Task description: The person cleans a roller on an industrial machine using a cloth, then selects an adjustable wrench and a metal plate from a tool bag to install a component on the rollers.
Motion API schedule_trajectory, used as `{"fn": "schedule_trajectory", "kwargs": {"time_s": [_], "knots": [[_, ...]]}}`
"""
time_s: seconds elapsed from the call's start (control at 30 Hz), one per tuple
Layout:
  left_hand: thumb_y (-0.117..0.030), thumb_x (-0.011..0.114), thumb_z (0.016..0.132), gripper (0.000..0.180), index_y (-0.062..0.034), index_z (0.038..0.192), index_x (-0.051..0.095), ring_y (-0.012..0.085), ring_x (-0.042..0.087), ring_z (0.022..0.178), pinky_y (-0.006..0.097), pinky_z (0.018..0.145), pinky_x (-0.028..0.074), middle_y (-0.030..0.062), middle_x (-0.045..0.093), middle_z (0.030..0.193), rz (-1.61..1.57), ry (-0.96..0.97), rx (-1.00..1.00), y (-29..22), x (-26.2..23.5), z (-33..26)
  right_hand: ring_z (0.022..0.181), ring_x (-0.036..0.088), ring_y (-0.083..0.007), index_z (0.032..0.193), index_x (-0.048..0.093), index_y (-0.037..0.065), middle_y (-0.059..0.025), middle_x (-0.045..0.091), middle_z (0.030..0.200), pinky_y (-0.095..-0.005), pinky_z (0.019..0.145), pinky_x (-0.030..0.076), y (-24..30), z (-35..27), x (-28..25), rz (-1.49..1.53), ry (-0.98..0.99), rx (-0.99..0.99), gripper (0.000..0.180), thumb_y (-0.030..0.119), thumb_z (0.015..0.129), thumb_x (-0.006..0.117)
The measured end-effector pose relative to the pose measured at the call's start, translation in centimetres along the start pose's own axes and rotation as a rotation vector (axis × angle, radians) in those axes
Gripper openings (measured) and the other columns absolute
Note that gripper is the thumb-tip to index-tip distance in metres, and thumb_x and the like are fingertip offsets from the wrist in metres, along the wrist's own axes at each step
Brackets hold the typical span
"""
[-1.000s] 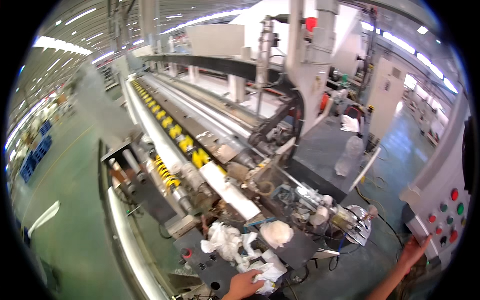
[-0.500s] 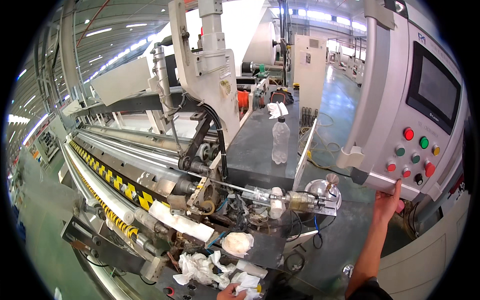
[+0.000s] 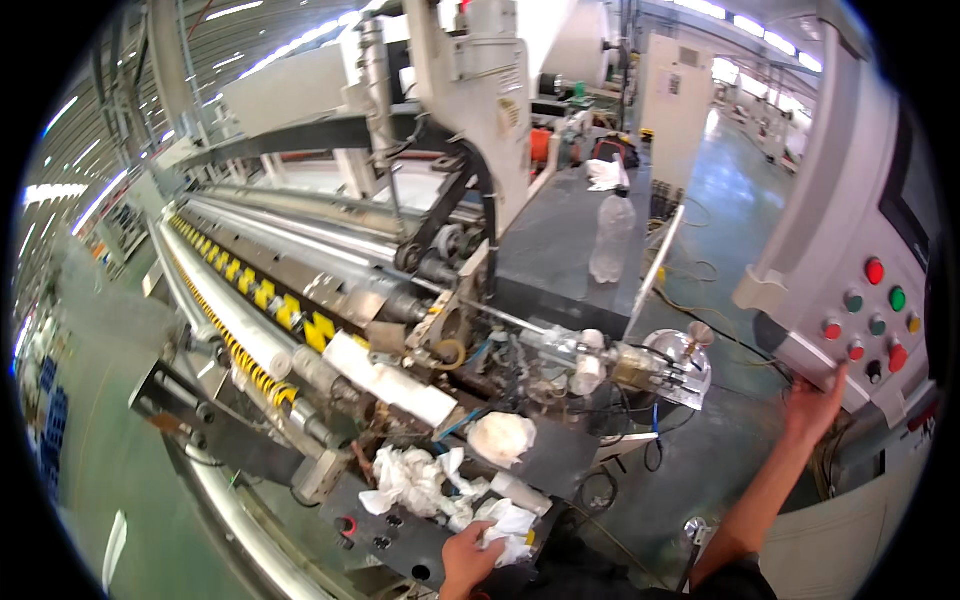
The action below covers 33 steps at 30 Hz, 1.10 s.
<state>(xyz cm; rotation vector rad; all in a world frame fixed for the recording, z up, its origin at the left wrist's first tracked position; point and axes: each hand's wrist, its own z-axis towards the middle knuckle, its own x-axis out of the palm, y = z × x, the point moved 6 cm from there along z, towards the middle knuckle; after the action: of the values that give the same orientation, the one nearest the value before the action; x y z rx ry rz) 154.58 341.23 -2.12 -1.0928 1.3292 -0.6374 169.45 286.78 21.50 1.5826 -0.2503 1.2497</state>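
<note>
At the lower middle, my left hand [image 3: 467, 562] has its fingers closed on a wad of white tissue paper [image 3: 511, 521] on the dark machine ledge. More crumpled tissue [image 3: 412, 480] lies beside it, along with a short pale cylinder [image 3: 520, 493]. My right hand [image 3: 812, 408] grips the lower edge of a grey control panel [image 3: 800, 345], one digit up against its front below the buttons and the other fingers partly hidden. Red, green and yellow buttons and a black knob [image 3: 875, 371] sit above that hand.
Long rollers [image 3: 235, 325] with a yellow-and-black striped strip run off to the left. A clear plastic bottle [image 3: 611, 238] stands on a dark tabletop [image 3: 545, 245]. A round white pad [image 3: 501, 439] lies by the machine's end. Cables trail across the floor at right.
The view has swung left and down, so the machine and panel appear farther right and higher. More of my left hand shows at the tissue. My right hand stays at the panel's lower edge.
</note>
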Motion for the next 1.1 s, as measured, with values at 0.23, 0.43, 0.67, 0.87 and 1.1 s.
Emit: {"fn": "schedule_trajectory", "kwargs": {"time_s": [0.23,0.43,0.67,0.87,1.1], "knots": [[-0.033,0.072,0.072,0.036,-0.0129,0.102,0.068,0.0265,0.067,0.076,0.033,0.067,0.052,0.0117,0.069,0.085,0.037,0.029,-0.033,-1.9,-0.7,-0.3,0.116,0.047,-0.0259,0.129,0.049,0.003,-0.0103,0.049,0.129,-0.0377,0.098,0.038,-0.1,-1.6,2.1,0.031,-0.062,-0.033,0.057,0.030,0.084,0.070],[-0.033,0.072,0.073,0.037,-0.0129,0.103,0.067,0.0253,0.067,0.074,0.032,0.066,0.051,0.0089,0.069,0.086,0.027,0.033,-0.030,-1.9,-0.9,-0.5,0.118,0.047,-0.0272,0.130,0.048,0.002,-0.0123,0.047,0.133,-0.0394,0.097,0.040,-0.3,-2.3,3.8,0.114,-0.034,-0.026,0.059,0.029,0.083,0.071],[-0.027,0.073,0.072,0.035,-0.0106,0.102,0.067,0.0234,0.067,0.071,0.030,0.064,0.051,0.0103,0.069,0.083,-0.040,-0.033,0.040,-1.7,-0.9,-0.5,0.116,0.049,-0.0269,0.129,0.049,0.003,-0.0108,0.051,0.129,-0.0375,0.096,0.041,0.0,-2.5,3.9,0.148,-0.073,-0.014,0.056,0.028,0.084,0.070],[-0.016,0.072,0.074,0.032,-0.0028,0.103,0.065,0.0147,0.066,0.074,0.027,0.064,0.051,0.0122,0.070,0.086,-0.268,-0.220,0.020,-1.3,-1.4,-0.7,0.116,0.049,-0.0265,0.130,0.049,0.002,-0.0105,0.052,0.129,-0.0380,0.098,0.040,0.5,-2.5,3.8,0.097,-0.045,-0.009,0.056,0.026,0.084,0.070],[-0.007,0.067,0.081,0.032,0.0035,0.111,0.061,0.0088,0.060,0.081,0.023,0.072,0.049,0.0084,0.068,0.092,-0.470,-0.320,-0.075,-1.3,-3.2,1.1,0.120,0.046,-0.0306,0.130,0.046,-0.001,-0.0148,0.047,0.133,-0.0444,0.101,0.039,0.3,-1.0,2.3,0.082,0.023,0.026,0.056,0.021,0.083,0.070]]}}
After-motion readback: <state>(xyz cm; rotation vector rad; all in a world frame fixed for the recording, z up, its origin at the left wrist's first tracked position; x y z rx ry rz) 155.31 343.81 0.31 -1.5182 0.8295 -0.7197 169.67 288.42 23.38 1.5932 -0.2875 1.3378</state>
